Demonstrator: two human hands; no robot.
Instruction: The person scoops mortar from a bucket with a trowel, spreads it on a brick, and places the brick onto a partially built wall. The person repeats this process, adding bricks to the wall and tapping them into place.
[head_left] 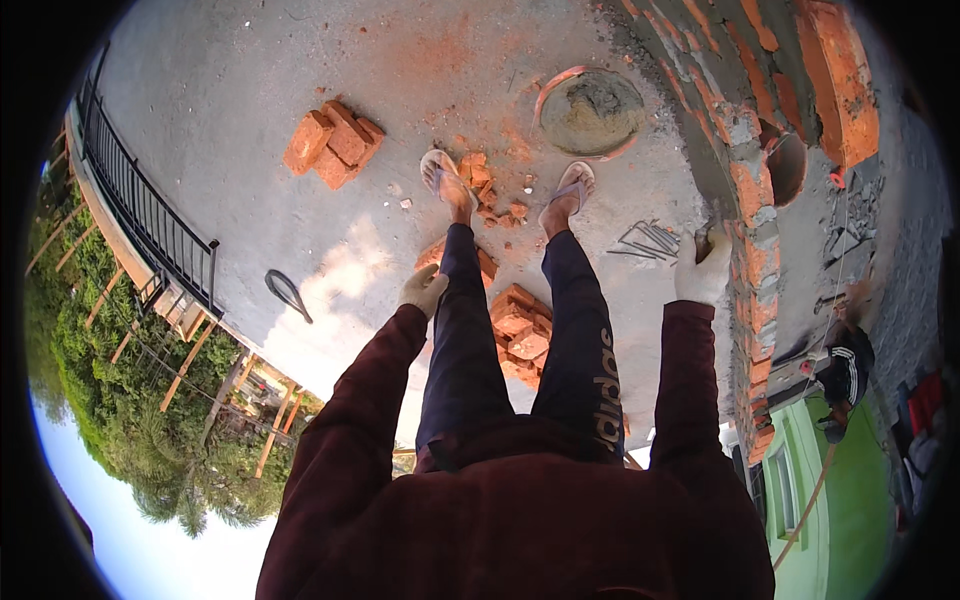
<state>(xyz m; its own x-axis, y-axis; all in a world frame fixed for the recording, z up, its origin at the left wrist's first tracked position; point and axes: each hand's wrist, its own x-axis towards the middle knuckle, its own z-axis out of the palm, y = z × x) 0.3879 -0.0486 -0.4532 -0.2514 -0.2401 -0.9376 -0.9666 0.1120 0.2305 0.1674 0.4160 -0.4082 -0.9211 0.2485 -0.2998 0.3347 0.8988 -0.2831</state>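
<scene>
My left hand, in a white glove, hangs beside my left knee with its fingers loose and nothing seen in it. On the other side, my right hand, also gloved, is next to the brick wall. Its thumb and fingers curl round a small dark brownish thing that I cannot make out. Between my legs lies a pile of orange bricks, and another brick is partly hidden by my left leg. Broken brick pieces lie between my sandalled feet.
A round pan of grey mortar sits ahead of my right foot. Stacked bricks lie at the far left; bent metal rods lie by the wall. A black loop and a railing are left. A person is beyond the wall.
</scene>
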